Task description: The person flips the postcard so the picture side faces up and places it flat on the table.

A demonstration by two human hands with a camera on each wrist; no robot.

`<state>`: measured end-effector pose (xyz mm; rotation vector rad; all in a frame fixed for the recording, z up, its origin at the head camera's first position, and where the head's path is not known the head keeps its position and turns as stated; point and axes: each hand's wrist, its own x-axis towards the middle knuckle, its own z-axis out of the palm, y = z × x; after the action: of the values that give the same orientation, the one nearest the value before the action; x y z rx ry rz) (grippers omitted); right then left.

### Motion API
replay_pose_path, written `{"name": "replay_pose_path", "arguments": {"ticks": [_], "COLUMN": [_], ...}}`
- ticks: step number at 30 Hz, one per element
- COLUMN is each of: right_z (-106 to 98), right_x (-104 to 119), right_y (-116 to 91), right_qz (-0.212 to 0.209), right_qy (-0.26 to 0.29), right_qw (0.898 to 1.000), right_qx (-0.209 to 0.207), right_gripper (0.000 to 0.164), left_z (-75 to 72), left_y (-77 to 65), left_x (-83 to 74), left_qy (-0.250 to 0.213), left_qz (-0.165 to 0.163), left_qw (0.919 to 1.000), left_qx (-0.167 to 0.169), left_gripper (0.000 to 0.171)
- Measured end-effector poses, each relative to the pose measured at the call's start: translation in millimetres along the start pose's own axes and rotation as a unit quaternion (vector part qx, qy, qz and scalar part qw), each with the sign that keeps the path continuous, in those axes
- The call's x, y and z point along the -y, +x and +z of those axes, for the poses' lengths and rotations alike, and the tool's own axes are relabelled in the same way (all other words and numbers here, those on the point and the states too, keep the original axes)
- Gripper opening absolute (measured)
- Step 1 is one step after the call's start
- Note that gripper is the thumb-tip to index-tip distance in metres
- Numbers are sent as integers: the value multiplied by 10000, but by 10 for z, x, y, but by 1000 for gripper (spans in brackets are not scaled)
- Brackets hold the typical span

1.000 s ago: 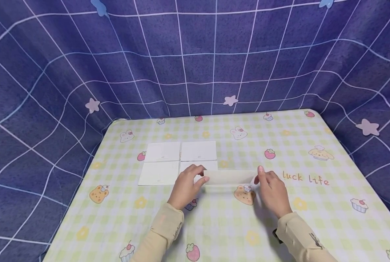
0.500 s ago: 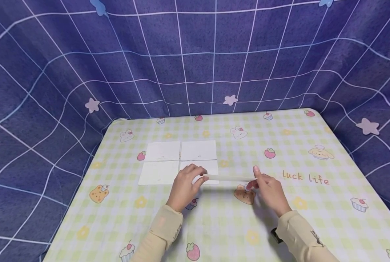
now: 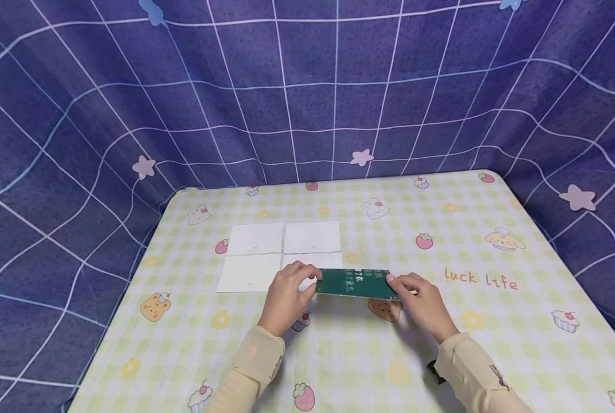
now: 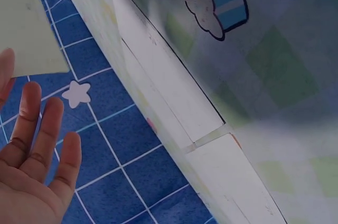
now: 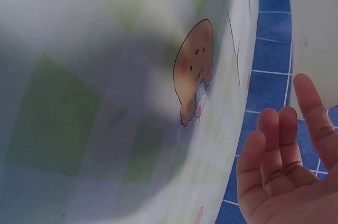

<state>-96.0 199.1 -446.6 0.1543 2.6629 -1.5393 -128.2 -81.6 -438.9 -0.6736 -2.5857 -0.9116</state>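
Observation:
A postcard [image 3: 356, 284], dark green with white lettering on the side towards me, is held above the table. My left hand [image 3: 285, 298] pinches its left end between thumb and fingers. At the other end, my right hand [image 3: 424, 304] grips the right edge, its thumb on the green face. Both wrist views show the pale underside of the postcard [image 4: 31, 28]. In the left wrist view several fingers of the left hand [image 4: 37, 166] are spread away from it. One right finger [image 5: 314, 108] lies against the underside in the right wrist view.
Several white cards [image 3: 255, 238] lie flat in two rows at the left of the table, the near right one partly covered by my left hand. The checked tablecloth [image 3: 348, 355] has printed cartoons. A blue gridded curtain [image 3: 307, 103] surrounds the table's back and sides.
The postcard has turned over between my hands: its pale side showed first, then nearly its edge, and now the green side. My right thumb has moved down onto it.

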Motion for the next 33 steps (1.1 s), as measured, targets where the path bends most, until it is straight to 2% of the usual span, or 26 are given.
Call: {"name": "replay_pose_path", "arguments": {"ticks": [4, 12, 15, 18, 21, 28, 33], "right_z": [10, 21, 24, 26, 27, 5, -22], "right_x": [-13, -36, -45, -54, -60, -59, -67], "right_y": [-1, 8, 15, 19, 24, 18, 12], "right_qz": [-169, -286, -311, -346, -381, -367, -397], "right_qy": [-34, 21, 27, -15, -30, -52, -135], "right_qw": [9998, 9994, 9992, 9991, 9990, 9991, 9988], "right_qx": [-73, -211, -240, -240, -224, -228, -269], "right_gripper": [32, 27, 25, 25, 24, 24, 25], "left_z": [-2, 13, 5, -7, -17, 12, 70], "left_y": [-6, -20, -32, -36, -35, -9, 15], "left_x": [2, 0, 8, 15, 13, -48, -103], "left_qy": [-42, 164, 151, -56, -229, -459, -445], "left_qz": [-101, -589, -674, -793, -898, -1048, -1131], "left_qw": [9999, 9978, 9963, 9928, 9896, 9894, 9898], "left_qx": [46, 243, 519, 898, 1097, 899, 736], "left_gripper": [27, 25, 22, 25, 26, 13, 20]}}
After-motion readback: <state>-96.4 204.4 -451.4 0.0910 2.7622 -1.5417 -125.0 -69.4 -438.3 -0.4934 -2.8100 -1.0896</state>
